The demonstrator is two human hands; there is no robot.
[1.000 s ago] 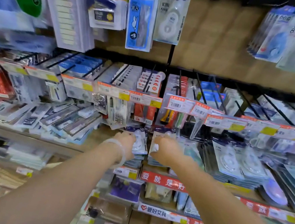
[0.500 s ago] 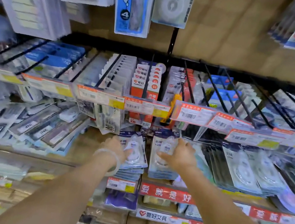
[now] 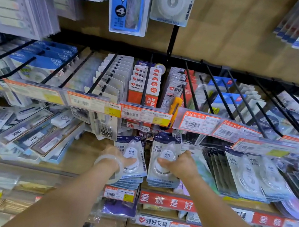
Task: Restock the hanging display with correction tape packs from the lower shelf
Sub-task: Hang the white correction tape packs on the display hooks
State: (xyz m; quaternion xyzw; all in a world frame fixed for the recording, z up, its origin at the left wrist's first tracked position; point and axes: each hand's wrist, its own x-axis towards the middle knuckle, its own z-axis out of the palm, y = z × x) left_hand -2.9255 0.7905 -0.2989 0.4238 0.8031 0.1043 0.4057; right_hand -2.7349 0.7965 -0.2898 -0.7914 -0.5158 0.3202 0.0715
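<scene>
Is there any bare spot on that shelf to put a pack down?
One bare wooden patch lies between the slanted ink packs and the left hand on its correction tape stack. Rightwards, past the right hand, overlapping tape packs crowd the shelf.

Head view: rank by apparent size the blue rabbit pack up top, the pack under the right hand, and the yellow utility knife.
1. Blue rabbit pack, largest, though it hangs nearer the camera.
2. Correction tape pack under the right hand.
3. Yellow utility knife, smallest, partly hidden by price tags.
</scene>
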